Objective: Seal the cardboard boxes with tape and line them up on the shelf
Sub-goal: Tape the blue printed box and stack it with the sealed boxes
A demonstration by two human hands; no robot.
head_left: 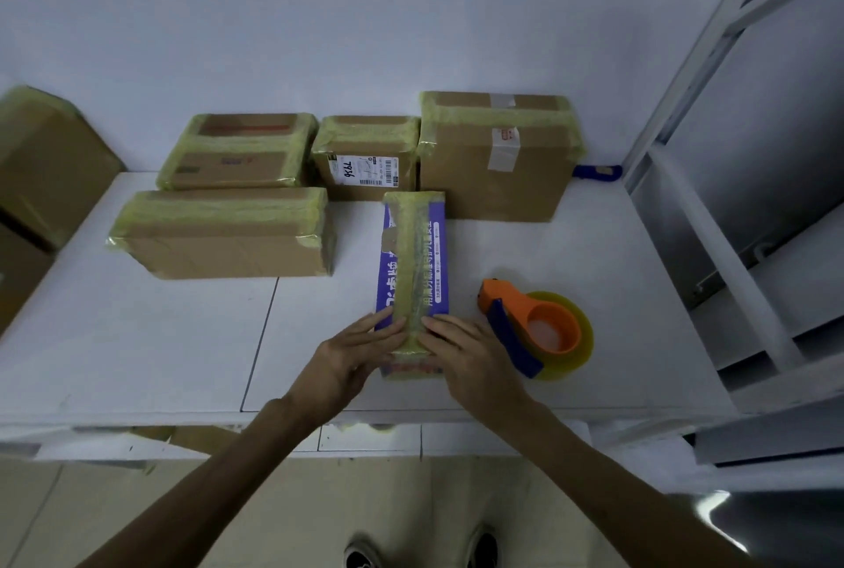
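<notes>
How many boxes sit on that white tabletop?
5: back-left box, labelled box, tall box along the wall; long box in front; purple box under left hand and right hand. Maybe more: far-left cardboard.

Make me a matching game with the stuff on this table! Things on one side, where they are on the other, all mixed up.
Things:
1. purple box
2. tape dispenser
3. box with the white label
4. blue handle

Places:
A. back row, in the middle
B. peeking out behind the tallest box
C. under the left hand and right hand
D. lying untouched, right of the purple box

Pairs: 1-C, 2-D, 3-A, 4-B
</notes>
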